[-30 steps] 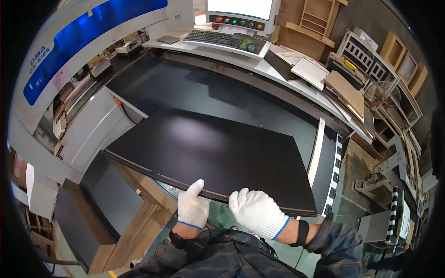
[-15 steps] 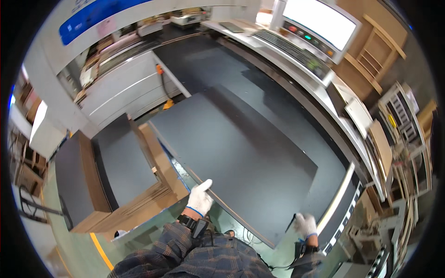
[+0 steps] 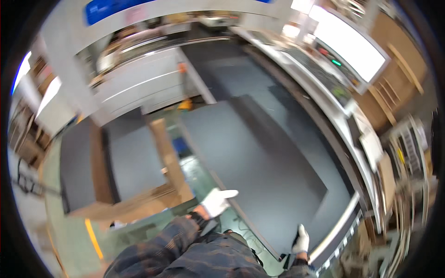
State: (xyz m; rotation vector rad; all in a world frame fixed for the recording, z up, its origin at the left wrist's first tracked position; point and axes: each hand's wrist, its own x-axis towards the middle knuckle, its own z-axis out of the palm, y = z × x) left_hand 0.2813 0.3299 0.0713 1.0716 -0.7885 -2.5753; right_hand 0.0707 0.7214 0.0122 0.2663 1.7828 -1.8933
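A large dark grey panel [image 3: 259, 162] lies flat on the black machine bed [image 3: 259, 76], its left edge jutting past the bed. At that edge my left hand [image 3: 219, 202], in a white glove, is closed on the panel, its thumb over the top face. My right hand [image 3: 301, 242], also gloved, is at the panel's near right side. Its fingers look closed, with a small dark thing beside them that is too blurred to name. A dark object [image 3: 282, 256] shows by the near corner of the panel.
Stacked dark panels [image 3: 132, 148] with brown cardboard edging stand to the left. A pale bar [image 3: 336, 227] crosses the bed's near right end. At the right are a lit screen [image 3: 350, 44], a keyboard [image 3: 303, 60] and a long white ledge [image 3: 345, 125]. Wood offcuts [image 3: 408, 204] lean beyond.
My view has swung, and the scene sits further right and lower. The panel's left edge is further from the stack. My right hand has come up to the panel's near right edge.
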